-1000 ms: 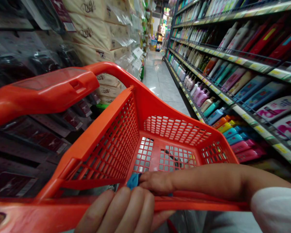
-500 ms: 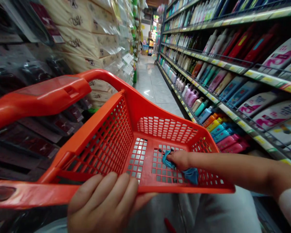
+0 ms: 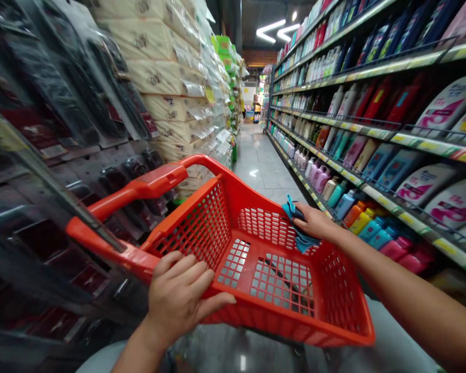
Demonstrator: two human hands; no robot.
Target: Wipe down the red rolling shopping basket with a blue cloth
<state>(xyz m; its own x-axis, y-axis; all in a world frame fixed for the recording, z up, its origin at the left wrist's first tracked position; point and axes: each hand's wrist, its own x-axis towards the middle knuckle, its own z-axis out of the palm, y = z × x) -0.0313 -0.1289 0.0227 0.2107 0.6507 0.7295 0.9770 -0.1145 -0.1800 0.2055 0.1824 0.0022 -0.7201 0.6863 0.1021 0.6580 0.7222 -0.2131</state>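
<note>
A red plastic shopping basket cart (image 3: 272, 324) with grid walls and a looped handle fills the middle of the view. My left hand (image 3: 182, 290) is closed over its near rim, fingers on the inner side and thumb along the outside. At the far rim, toward the right, my right hand (image 3: 312, 220) grips a blue cloth (image 3: 306, 241). Part of the cloth sticks up above the rim, and the rest hangs down inside the basket. Through the grid floor, grey tiles and a dark strip show.
Shelves of bottles (image 3: 376, 109) line the right side. On the left stand stacked cream packages (image 3: 174, 111) and hanging packs of dark goods (image 3: 58, 77). A metal rod (image 3: 58, 176) slants down to the handle. The tiled aisle (image 3: 262, 160) runs ahead.
My right hand has moved the blue cloth from the basket floor up to the far rim. My left hand stays on the near rim. The view has tilted upward.
</note>
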